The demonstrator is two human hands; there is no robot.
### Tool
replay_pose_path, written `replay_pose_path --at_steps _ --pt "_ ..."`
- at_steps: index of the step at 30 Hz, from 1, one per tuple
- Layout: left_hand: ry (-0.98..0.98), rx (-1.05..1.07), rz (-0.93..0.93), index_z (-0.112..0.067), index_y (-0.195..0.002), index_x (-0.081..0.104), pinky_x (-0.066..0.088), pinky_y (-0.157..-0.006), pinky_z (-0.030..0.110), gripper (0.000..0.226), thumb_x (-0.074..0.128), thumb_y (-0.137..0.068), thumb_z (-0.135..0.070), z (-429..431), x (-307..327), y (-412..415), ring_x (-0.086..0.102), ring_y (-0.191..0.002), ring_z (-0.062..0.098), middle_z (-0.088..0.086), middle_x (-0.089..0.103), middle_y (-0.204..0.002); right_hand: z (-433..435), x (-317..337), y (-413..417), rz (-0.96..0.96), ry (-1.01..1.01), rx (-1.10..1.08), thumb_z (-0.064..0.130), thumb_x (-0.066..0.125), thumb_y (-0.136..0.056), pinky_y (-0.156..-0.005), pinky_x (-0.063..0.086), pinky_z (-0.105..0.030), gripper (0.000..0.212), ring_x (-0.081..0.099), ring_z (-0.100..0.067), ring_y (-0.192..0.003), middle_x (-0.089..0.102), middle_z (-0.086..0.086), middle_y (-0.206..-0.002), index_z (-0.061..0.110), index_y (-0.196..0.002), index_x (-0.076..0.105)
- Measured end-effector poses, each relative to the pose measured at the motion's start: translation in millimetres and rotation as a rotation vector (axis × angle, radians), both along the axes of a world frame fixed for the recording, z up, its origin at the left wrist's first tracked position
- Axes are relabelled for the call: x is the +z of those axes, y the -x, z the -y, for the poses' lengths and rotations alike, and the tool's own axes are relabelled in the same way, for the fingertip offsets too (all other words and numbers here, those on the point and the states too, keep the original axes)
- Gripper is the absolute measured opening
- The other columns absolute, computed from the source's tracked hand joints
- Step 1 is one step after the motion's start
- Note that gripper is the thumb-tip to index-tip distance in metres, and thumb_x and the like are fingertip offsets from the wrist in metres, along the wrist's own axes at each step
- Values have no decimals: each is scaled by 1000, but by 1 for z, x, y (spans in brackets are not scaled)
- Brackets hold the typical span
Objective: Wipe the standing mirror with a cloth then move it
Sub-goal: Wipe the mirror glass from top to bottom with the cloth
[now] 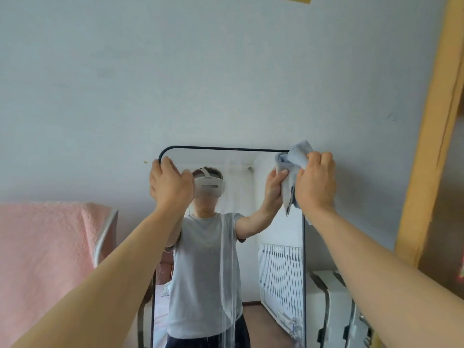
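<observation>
Against the pale wall (pixel 200 71), centre: the standing mirror (pixel 273 229), upright in a thin dark frame, with a whitish streak (pixel 227 272) running down its glass. At its upper right corner the right hand (pixel 315 180) clenches a bunched blue-grey cloth (pixel 293 159), held against glass and frame. At the upper left corner the left hand (pixel 170 184) grasps the frame's edge. Left of the mirror hangs a pink blanket (pixel 45 259); right of it stands a yellow wooden post (pixel 431 121)
</observation>
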State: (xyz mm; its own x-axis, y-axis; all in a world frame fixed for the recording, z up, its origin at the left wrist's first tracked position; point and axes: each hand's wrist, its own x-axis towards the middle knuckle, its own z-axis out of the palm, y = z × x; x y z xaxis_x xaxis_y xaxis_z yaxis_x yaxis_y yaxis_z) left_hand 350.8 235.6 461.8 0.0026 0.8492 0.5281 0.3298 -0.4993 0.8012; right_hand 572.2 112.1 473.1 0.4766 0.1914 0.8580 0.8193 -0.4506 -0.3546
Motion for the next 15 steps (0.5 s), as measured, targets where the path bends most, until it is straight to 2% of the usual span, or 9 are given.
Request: replay_pose_path --at_steps 2,4,8,12,15 --pt "33 -39 50 -9 -124 38 30 -106 49 37 45 -90 -22 -6 0 1 34 -130 31 10 32 -142 -14 -5 1 -60 38 17 7 52 -88 -79 40 -38 23 45 -33 -110 47 -19 -117 -2 -109 51" --pt "44 -93 112 -10 -128 36 35 -102 43 39 44 -91 -21 -11 0 1 40 -122 28 8 34 -138 -28 -9 6 -133 39 45 12 54 -89 -78 41 -36 25 47 -31 -110 46 -16 -119 0 -111 49" --pt "41 -137 186 -14 -132 37 35 -94 34 40 42 -93 -22 -19 -1 1 41 -107 22 5 35 -133 -47 -19 15 -125 -74 165 27 54 -90 -78 43 -34 31 51 -30 -104 47 -14 -117 2 -108 53" --pt "36 -138 200 -23 -149 15 26 -111 41 61 40 -94 -26 -22 0 -1 30 -136 22 3 24 -152 -52 -23 9 -115 -190 190 25 49 -93 -81 40 -31 28 51 -29 -106 50 -12 -117 3 -106 59" --pt "48 -113 187 -19 -150 16 24 -107 32 57 36 -97 -25 -26 1 -3 32 -135 21 2 23 -153 -56 -26 8 -106 -195 208 22 49 -93 -81 35 -26 25 49 -27 -107 51 -11 -117 1 -100 61"
